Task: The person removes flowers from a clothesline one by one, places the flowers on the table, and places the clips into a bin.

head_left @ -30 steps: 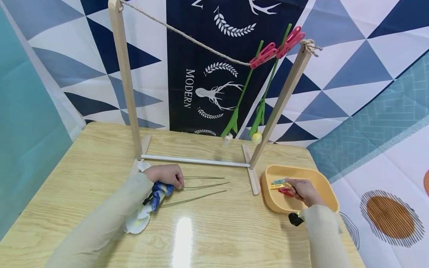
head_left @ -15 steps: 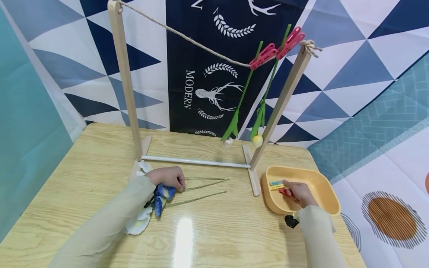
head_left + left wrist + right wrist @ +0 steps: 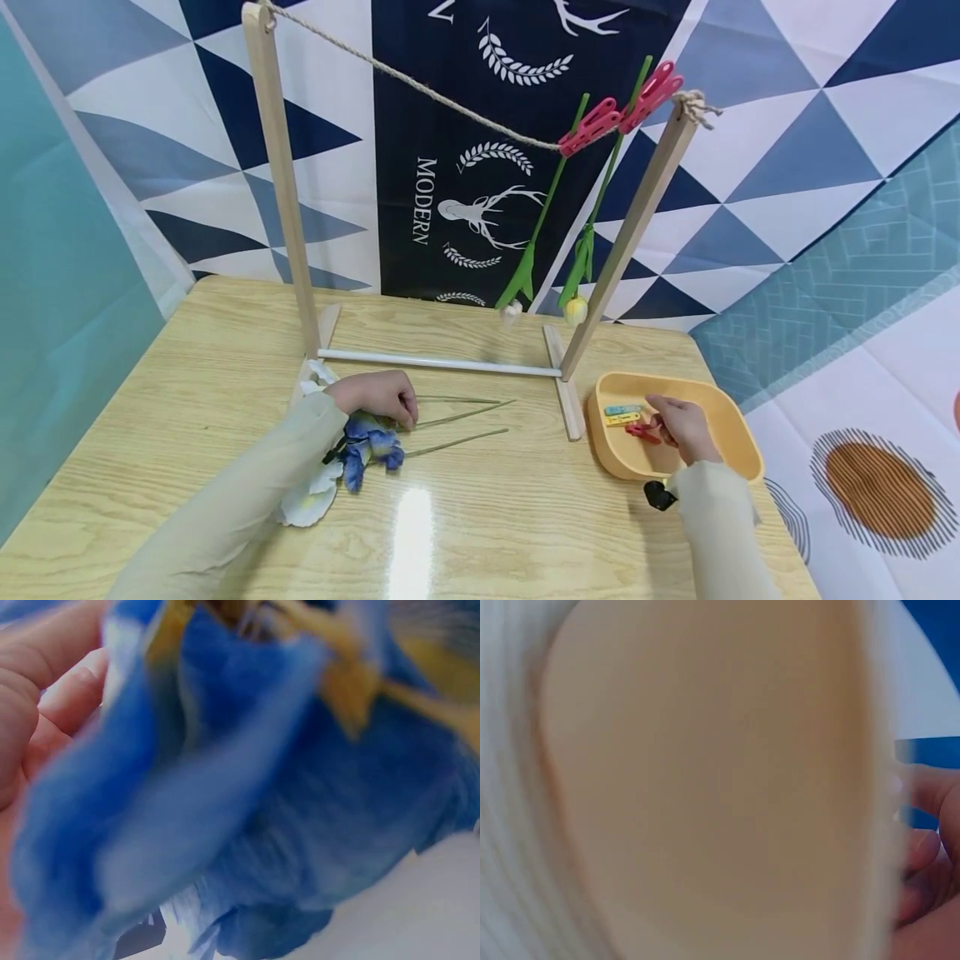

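At the left middle of the table in the head view, my left hand (image 3: pixel 381 397) rests with curled fingers, pinching what looks like the stem of a blue iris (image 3: pixel 369 450). Its petals (image 3: pixel 247 795) fill the left wrist view and cover part of the fingers. White flowers (image 3: pixel 311 500) lie beneath the left forearm, with thin stems (image 3: pixel 461 442) pointing right. My right hand (image 3: pixel 684 427) is inside the yellow basin (image 3: pixel 731 417), its fingers on a red clothespin (image 3: pixel 642 432). The basin wall hides that clothespin in the right wrist view. Blue (image 3: pixel 622 410) and yellow (image 3: pixel 622 419) clothespins lie beside it.
A wooden frame with two posts (image 3: pixel 281 183) and a white crossbar (image 3: pixel 442 362) stands behind the hands. Pink clothespins (image 3: pixel 588 127) on its sagging rope (image 3: pixel 420 83) hold a white tulip (image 3: pixel 512 312) and a yellow tulip (image 3: pixel 576 311) upside down.
The iris petals have spread rightward and forward beneath my left hand. My right index finger has drawn back from the blue clothespin, and the red one has shifted slightly right.
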`<act>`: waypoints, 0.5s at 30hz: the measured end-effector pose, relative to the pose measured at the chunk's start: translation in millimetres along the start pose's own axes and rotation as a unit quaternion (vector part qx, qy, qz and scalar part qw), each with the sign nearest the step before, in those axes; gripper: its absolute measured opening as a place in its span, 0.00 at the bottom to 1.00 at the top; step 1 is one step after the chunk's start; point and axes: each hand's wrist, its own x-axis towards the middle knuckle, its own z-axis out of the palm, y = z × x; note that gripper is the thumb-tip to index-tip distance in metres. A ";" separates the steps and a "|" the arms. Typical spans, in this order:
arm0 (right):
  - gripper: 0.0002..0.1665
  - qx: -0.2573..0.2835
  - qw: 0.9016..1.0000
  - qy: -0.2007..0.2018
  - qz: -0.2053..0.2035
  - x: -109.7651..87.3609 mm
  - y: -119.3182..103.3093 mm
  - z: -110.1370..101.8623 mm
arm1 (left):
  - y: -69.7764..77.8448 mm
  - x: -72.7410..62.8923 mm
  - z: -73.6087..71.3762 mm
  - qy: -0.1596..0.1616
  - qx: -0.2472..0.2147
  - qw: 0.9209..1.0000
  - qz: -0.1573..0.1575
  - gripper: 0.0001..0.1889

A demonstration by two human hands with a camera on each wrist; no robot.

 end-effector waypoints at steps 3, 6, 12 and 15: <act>0.32 0.005 0.999 0.030 -0.021 -4.2 -9.9 -2.4 | 1.8 0.3 -0.8 0.002 0.000 1.000 0.003 0.04; 0.32 0.014 0.997 0.063 -0.030 -9.5 -21.6 -5.6 | 5.3 0.4 -1.8 0.003 -0.001 1.000 0.001 0.05; 0.14 0.106 0.984 0.141 -0.038 -27.6 -53.3 -14.3 | 10.0 1.4 -6.1 0.030 0.011 0.999 0.000 0.07; 0.05 0.159 0.971 0.166 -0.059 -38.8 -71.3 -17.1 | 12.3 1.2 -12.3 0.047 0.015 0.999 0.011 0.09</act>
